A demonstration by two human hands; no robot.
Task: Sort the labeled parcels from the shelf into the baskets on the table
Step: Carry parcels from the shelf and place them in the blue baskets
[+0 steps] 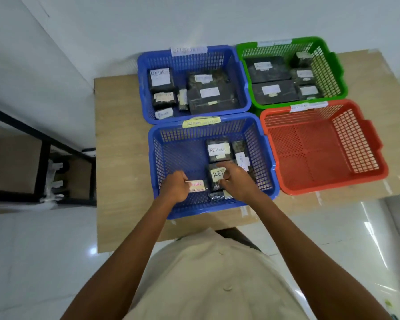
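Both my hands reach into the near blue basket [162, 162], which carries a yellow "RETURN" tag on its far rim. My left hand [176, 187] is closed on a small parcel with a pink-lettered label [197, 185] at the basket's front. My right hand [237, 181] rests on a black parcel labelled "RETURN" [216, 175], thumb and fingers around its right edge. Another black "RETURN" parcel [217, 150] lies just behind it, with a slimmer parcel [240, 155] beside it. A small dark parcel [216, 195] lies at the front.
The far blue basket [143, 88] and the green basket [333, 65] hold several black labelled parcels. The red basket [321, 155] on the right holds nothing. All stand on a wooden table [120, 158]. A black-framed shelf [56, 172] with wrapped parcels stands at the left.
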